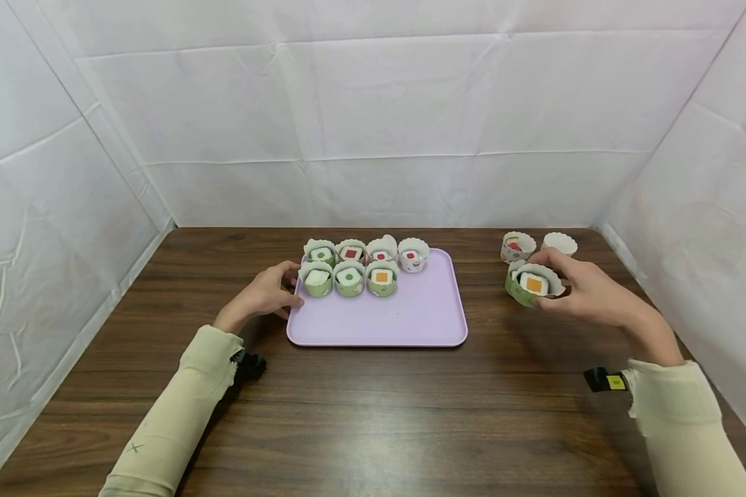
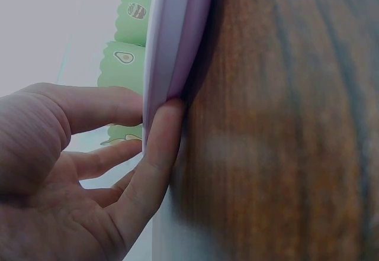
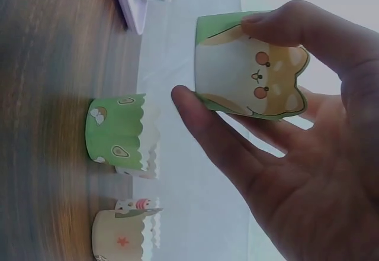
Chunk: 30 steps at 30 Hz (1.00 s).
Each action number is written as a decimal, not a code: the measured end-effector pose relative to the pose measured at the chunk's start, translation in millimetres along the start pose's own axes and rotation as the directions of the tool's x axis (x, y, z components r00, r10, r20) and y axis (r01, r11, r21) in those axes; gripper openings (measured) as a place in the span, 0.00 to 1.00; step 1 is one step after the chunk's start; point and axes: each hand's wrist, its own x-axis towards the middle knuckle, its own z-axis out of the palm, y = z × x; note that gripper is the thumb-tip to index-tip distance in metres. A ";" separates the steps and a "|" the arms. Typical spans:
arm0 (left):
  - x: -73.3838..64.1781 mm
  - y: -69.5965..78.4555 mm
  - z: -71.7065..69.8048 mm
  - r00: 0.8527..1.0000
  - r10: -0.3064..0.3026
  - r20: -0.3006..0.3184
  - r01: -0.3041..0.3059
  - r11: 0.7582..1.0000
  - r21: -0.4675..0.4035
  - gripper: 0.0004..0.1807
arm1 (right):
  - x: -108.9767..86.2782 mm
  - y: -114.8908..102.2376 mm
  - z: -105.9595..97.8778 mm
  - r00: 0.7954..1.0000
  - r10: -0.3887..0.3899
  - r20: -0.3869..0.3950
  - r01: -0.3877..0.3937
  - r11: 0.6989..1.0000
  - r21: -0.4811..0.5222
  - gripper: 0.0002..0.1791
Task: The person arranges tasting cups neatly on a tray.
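Observation:
My right hand [image 1: 587, 286] grips a green paper baking cup [image 1: 522, 293], raised above the table at the right. A sushi-like piece [image 1: 533, 283], white with an orange square centre, sits inside it. The right wrist view shows a dog face on this cup's side, with thumb and fingers round it. At the tray's left edge, my left hand [image 1: 264, 293] pinches the rim of the lilac tray [image 1: 410, 324]. Along the tray's back left stand several paper cups, among them a green cup [image 1: 349, 288], each with a sushi-like piece inside.
Behind my right hand, a patterned cup [image 1: 516, 255] with red contents and a pale cup [image 1: 559, 241] stand on the dark wooden table [image 1: 373, 414]. A green avocado-print cup [image 3: 118, 129] shows in the right wrist view. White cloth walls [image 1: 385, 103] enclose the back and sides.

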 end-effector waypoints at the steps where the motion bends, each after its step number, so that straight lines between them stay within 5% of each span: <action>1: 0.0 0.0 0.0 1.000 0.001 0.000 -0.001 1.000 -0.002 0.42 | 0.6 -0.2 0.9 1.000 0.000 -0.008 0.000 1.000 0.001 0.28; 18: -2.0 -0.2 -0.1 1.000 0.002 -0.007 -0.002 1.000 0.002 0.42 | 14.7 -2.5 19.2 0.994 -0.051 -0.099 0.047 0.998 -0.036 0.29; 24: -3.2 0.9 -0.1 1.000 0.000 -0.012 0.000 1.000 0.001 0.41 | 17.2 -5.1 22.5 0.994 -0.035 -0.102 0.037 0.999 0.024 0.28; 30: -2.7 0.3 -0.8 1.000 -0.002 -0.011 0.002 1.000 -0.005 0.41 | 23.3 -13.5 23.8 0.992 -0.006 -0.123 0.003 1.000 -0.022 0.30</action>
